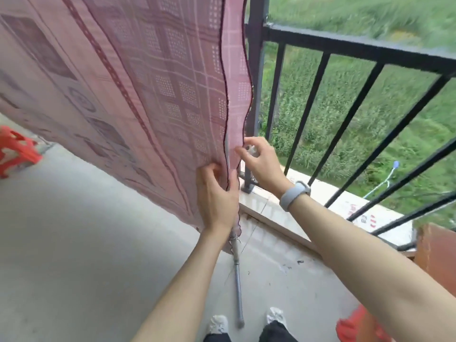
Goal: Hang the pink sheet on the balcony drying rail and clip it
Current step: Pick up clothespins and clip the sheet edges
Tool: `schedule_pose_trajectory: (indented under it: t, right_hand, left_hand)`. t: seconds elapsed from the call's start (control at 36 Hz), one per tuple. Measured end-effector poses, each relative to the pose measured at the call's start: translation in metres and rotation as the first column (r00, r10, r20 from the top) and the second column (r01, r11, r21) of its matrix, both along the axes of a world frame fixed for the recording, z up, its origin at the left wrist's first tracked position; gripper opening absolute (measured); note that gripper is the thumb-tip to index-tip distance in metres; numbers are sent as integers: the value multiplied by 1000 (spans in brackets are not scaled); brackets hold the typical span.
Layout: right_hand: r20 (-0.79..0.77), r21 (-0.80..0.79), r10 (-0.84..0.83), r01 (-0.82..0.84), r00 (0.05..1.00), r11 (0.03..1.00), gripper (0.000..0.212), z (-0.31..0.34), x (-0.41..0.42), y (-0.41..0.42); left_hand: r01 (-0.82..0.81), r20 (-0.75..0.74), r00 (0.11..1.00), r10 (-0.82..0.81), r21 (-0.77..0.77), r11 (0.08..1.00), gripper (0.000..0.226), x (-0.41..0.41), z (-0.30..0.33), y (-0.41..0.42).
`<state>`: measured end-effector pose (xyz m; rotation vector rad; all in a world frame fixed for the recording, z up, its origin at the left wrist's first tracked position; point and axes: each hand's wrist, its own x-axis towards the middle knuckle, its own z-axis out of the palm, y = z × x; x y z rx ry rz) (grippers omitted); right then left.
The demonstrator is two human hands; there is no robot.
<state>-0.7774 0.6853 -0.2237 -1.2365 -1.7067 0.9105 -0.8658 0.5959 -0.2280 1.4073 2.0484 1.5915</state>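
Pink sheet [138, 90] hangs over grey balcony floor [74, 243] (black railing [345, 48] beside).

Balcony of a home, well above ground. Black metal railing [320, 99] from twelve to three o'clock, grass [370, 18] beyond and below; bare concrete floor [74, 243] underfoot; pink sheet [148, 82] hanging at eleven; red plastic stool [17, 154] at nine.
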Motion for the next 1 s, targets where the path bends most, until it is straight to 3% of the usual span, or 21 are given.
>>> schedule_pose_trajectory:
  t: [0.08,0.28,0.42,0.56,0.64,0.75,0.81,1.0]
  right_hand:
    - [26,66,-12,11,1000,998,13,-13,5,9]
    - [53,364,102,-115,993,924,9,-34,27,-33]
    - [19,390,128,-126,992,912,2,-33,18,-31]
    - [11,357,194,-185,981,916,17,-33,16,-35]
    - [34,340,231,-229,972,912,18,-36,17,-36]
    - [47,311,276,-277,960,909,23,-37,21,-42]
    - [41,278,295,-295,954,914,26,-38,25,-43]
    - [-53,-27,337,-338,940,941,34,-35,44,-48]
  left_hand:
    - [-73,-19,997,75,59,996,4,1,-5,6]
    - [-66,-104,992,69,34,997,6,2,-14,-7]
    - [-4,-117,993,-1,-37,999,11,-3,0,-5]
    - [54,106,993,-50,-38,998,18,7,26,-9]
    - [-18,42,999,20,-57,998,19,12,38,-7]
    - [-217,-204,960,192,-110,970,29,16,50,3]
    - [-283,-261,932,253,-86,955,21,17,52,8]
    - [-253,-151,958,244,-44,966,20,14,46,9]
